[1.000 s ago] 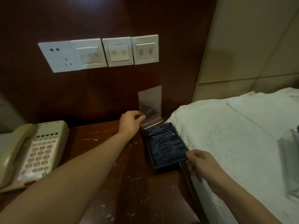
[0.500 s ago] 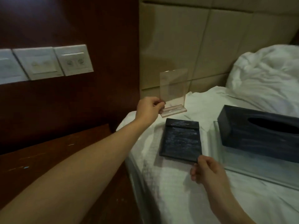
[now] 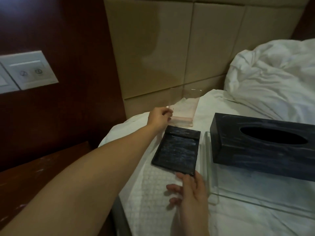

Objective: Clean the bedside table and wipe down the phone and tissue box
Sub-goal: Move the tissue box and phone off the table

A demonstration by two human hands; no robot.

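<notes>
A: Pinching the clear acrylic sign stand (image 3: 183, 109), your left hand (image 3: 158, 117) grips its left edge; the stand's base rests on the bed (image 3: 153, 193) near the headboard end.

B: And your right hand (image 3: 190, 189)?

A: Released, fingers relaxed; your fingertips (image 3: 180, 176) touch the near edge of the black tray (image 3: 177, 150), which lies flat on the sheet between the stand and that hand.

B: Where is the tissue box (image 3: 262, 147)?

A: On the bed, right of the tray, standing on a clear acrylic tray (image 3: 255, 198). The bedside table (image 3: 34, 176) shows at your lower left; wall switches (image 3: 29, 70) above it.
</notes>
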